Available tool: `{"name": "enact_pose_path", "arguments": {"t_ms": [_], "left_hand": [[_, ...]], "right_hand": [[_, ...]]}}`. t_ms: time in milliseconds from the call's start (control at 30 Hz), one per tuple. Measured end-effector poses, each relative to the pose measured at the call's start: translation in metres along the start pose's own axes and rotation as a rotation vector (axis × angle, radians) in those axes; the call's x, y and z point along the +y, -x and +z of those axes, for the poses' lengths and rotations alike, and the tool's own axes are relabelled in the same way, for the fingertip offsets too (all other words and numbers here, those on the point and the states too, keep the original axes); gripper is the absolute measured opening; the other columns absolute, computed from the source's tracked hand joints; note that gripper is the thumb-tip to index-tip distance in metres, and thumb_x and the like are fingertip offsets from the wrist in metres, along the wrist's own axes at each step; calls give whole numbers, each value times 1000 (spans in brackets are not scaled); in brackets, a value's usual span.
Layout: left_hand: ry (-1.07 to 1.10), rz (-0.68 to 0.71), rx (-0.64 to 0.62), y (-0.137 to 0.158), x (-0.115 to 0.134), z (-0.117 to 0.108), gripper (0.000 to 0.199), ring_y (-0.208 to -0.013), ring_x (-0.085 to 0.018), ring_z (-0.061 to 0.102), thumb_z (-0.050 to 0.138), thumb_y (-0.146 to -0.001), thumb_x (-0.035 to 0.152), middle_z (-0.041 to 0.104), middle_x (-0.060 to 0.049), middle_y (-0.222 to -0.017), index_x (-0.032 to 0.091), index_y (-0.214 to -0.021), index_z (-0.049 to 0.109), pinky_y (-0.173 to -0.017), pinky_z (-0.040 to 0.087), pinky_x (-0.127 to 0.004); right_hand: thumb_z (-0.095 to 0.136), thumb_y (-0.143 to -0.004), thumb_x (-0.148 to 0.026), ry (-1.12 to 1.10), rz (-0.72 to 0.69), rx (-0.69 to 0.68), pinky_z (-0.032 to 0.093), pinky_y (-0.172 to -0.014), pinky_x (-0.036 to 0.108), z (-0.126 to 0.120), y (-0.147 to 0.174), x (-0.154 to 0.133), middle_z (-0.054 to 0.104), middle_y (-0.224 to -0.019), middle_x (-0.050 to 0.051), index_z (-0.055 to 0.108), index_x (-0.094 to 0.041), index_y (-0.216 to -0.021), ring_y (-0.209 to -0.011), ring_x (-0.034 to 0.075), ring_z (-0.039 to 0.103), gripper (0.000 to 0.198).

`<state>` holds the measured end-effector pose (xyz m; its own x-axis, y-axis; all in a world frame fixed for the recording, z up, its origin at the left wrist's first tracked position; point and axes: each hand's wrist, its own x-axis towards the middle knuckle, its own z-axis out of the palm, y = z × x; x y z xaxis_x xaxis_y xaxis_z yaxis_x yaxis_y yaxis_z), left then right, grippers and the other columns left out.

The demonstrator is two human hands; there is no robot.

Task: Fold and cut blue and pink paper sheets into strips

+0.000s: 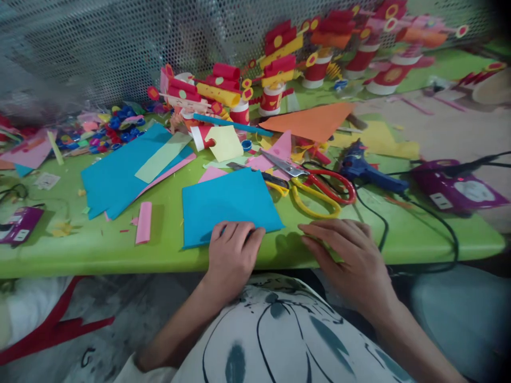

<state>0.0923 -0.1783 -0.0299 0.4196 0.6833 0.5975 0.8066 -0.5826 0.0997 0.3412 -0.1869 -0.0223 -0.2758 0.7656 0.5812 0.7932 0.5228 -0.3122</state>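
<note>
A blue sheet of paper [231, 199] lies near the front edge of the green table. My left hand [233, 250] has its fingers bent over the sheet's near edge, closed on it, with the thumb at the right; the fingertips are partly hidden. Just right of the sheet, my right hand [347, 255] hovers at the table's edge, fingers stretched out and thumb apart, holding nothing. Beyond that hand lie scissors [315, 183] with red and yellow handles, their blades partly open. A second pair of scissors [275, 183] with dark and yellow handles is partly hidden by the blue sheet.
A blue glue gun [369, 170] with black cables lies at the right beside a purple box [459, 186]. Larger blue sheets [120, 170] and a pink paper roll [143, 222] are at left. Red-and-yellow paper models [273, 98] on cups stand behind, among scraps.
</note>
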Motion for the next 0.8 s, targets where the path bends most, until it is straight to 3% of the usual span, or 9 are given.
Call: {"name": "enact_pose_path", "arguments": {"t_ms": [233,533,667,800], "left_hand": [[23,-1,-109,-4,3,-5,13,-86,-20,68,68,-106,16,79,-3,-99,22,-111,78,-83,42,-42],[84,-53,-128,-4,4,-7,13,-90,-20,70,64,-111,22,80,-2,-100,25,-111,77,-84,42,-41],[4,-105,-55,16,-12,-22,11,-93,-21,72,68,-109,27,81,-4,-103,22,-114,77,-91,44,-41],[-63,-278,-5,49,-35,-46,7,-95,-22,71,71,-107,25,81,-5,-105,24,-109,78,-90,45,-40]], "right_hand": [[67,-105,-29,26,50,-74,42,-86,40,18,-5,-7,79,-104,3,80,-30,-115,-92,19,70,16],[63,-107,-26,24,-130,-187,42,-93,41,20,-22,-1,81,-106,2,80,-28,-107,-91,18,69,17],[64,-106,-26,0,-118,-143,42,-95,41,23,-19,3,82,-103,3,80,-26,-101,-91,19,70,16],[66,-106,-28,-64,-107,-128,43,-94,40,28,-18,11,81,-100,3,80,-27,-100,-93,19,72,15]]}}
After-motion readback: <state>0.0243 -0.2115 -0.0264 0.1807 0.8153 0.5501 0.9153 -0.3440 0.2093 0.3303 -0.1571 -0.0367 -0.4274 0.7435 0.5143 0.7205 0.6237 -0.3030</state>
